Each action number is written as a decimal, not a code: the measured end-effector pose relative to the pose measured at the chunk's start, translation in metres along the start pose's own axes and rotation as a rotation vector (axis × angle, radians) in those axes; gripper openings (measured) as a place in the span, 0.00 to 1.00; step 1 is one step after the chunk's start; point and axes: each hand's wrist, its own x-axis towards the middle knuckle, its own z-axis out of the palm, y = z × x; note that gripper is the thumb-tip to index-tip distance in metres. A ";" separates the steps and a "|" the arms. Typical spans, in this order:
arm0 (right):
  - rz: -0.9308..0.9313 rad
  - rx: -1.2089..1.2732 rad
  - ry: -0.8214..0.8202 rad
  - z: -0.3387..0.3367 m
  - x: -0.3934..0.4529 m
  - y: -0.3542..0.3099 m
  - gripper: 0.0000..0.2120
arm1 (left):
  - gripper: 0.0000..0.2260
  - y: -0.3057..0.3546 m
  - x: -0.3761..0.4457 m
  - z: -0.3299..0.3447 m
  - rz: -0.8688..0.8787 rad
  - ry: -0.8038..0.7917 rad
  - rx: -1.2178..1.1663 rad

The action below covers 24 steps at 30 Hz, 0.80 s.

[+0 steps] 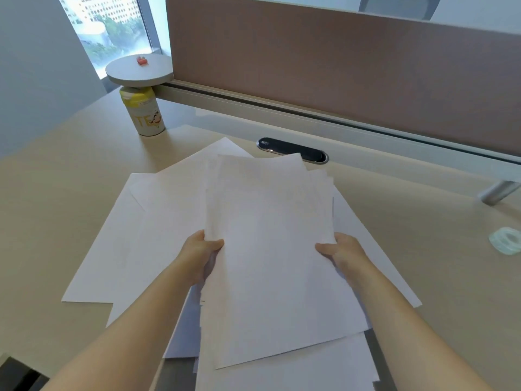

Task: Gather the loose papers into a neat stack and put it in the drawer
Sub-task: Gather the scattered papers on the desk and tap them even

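White paper stack [270,249] sits pinched between left hand [200,255] and right hand [344,253].

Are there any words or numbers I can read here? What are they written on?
"TE": big pale letters on the yellow-and-white can; the rest of that word curves out of sight.
Small print near the can's top: too blurred to read.
Small mark on the black cable port: too small to read.
The papers held by the left hand and right hand: no readable text.
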 end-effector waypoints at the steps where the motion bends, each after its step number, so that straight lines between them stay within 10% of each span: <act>1: -0.026 -0.020 0.043 -0.006 0.003 0.001 0.17 | 0.10 0.000 0.000 0.009 0.035 0.004 0.045; 4: -0.076 -0.292 0.156 -0.024 0.011 0.008 0.15 | 0.03 -0.005 0.008 0.026 0.128 0.052 0.530; 6: -0.096 -0.634 0.222 -0.036 0.017 0.014 0.13 | 0.17 -0.014 0.014 0.028 0.136 0.085 0.932; 12: -0.055 -0.959 0.207 -0.029 0.018 0.019 0.12 | 0.28 -0.033 0.021 0.020 0.125 0.001 1.189; 24: -0.028 -0.316 0.014 -0.016 0.027 0.025 0.14 | 0.16 -0.002 0.012 0.008 -0.123 -0.128 0.020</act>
